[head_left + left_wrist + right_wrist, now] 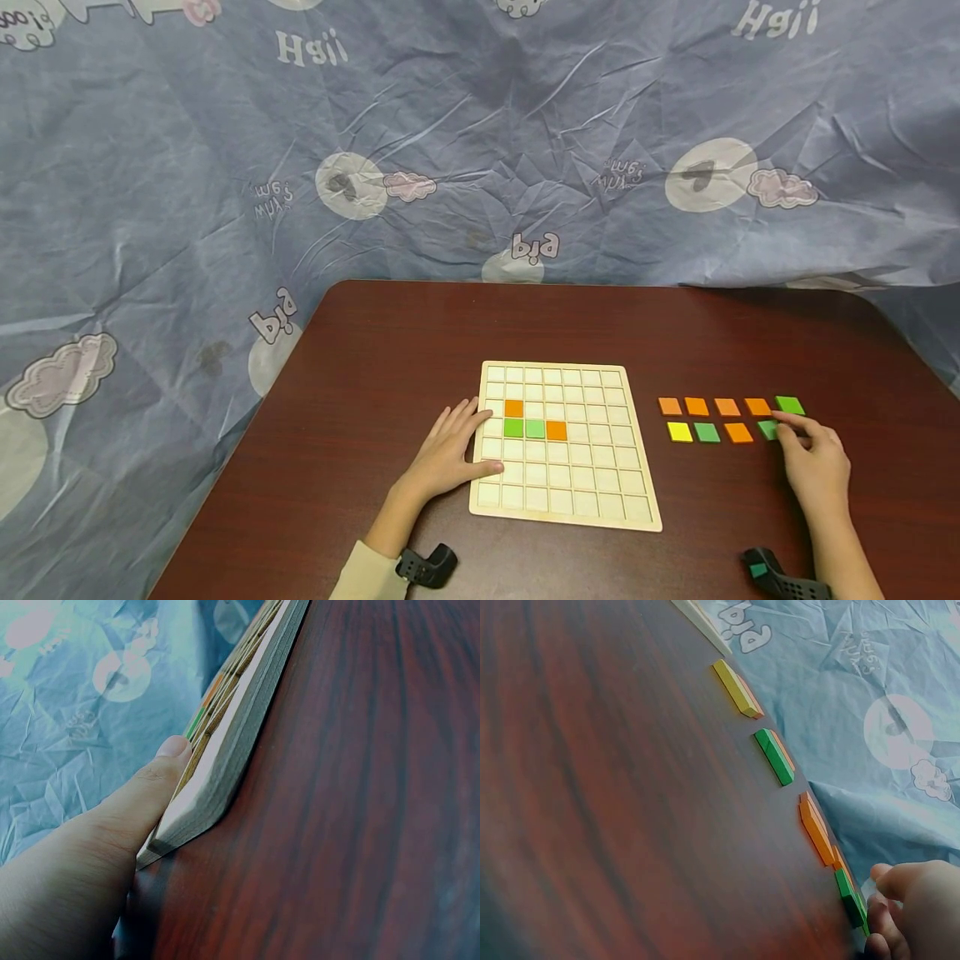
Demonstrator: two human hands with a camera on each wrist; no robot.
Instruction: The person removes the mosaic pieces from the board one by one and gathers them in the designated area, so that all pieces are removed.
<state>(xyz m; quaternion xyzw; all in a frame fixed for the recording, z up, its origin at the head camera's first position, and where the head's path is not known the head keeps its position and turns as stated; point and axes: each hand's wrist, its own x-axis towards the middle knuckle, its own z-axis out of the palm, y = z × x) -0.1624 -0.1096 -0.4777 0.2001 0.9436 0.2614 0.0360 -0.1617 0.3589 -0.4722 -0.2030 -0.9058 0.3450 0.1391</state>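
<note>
A pale wooden grid board (567, 504) lies on the table. On it are an orange tile (513, 408), a green tile (513, 427), a second green tile (535, 428) and another orange tile (557, 431). My left hand (446, 454) rests at the board's left edge, fingers spread, its thumb (161, 769) on the rim. To the right, my right hand (817, 458) reaches the end of two rows of loose tiles, its fingertips beside the near green tile (767, 429). Whether they pinch it is hidden. Behind it lies a farther green tile (790, 405).
Several orange tiles (697, 407) make up most of the far row. Nearer are a yellow tile (679, 432), a green tile (707, 432) and an orange tile (738, 432). The dark brown table (405, 333) ends at a blue patterned cloth (480, 150).
</note>
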